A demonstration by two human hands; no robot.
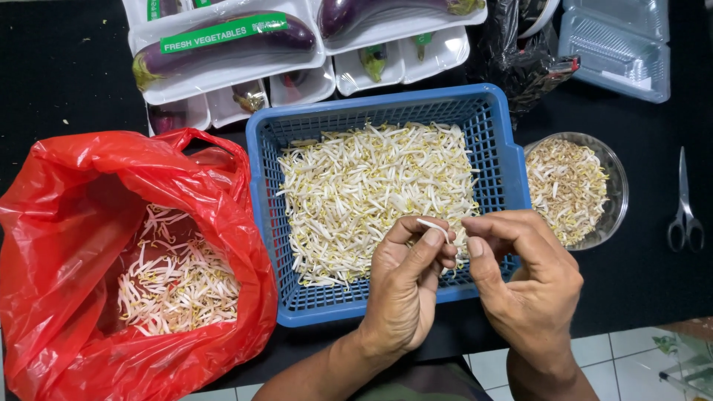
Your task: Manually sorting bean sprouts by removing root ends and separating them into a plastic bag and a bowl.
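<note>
On the dark desk (67,74), a red plastic bag (67,223) lies open at the left with bean sprouts inside. Beside it, over the blue basket (512,156) of sprouts, the left hand (405,286) pinches one bean sprout (434,227) between thumb and forefinger, and the right hand (531,278) meets it with fingertips pressed together at the sprout's end. Further right stand a glass bowl (620,186) of sprouts and scissors (685,208).

Head camera looks straight down, close, over the table (653,289).

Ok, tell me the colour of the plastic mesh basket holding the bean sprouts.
Blue plastic mesh basket, clearest in the head view.
</note>
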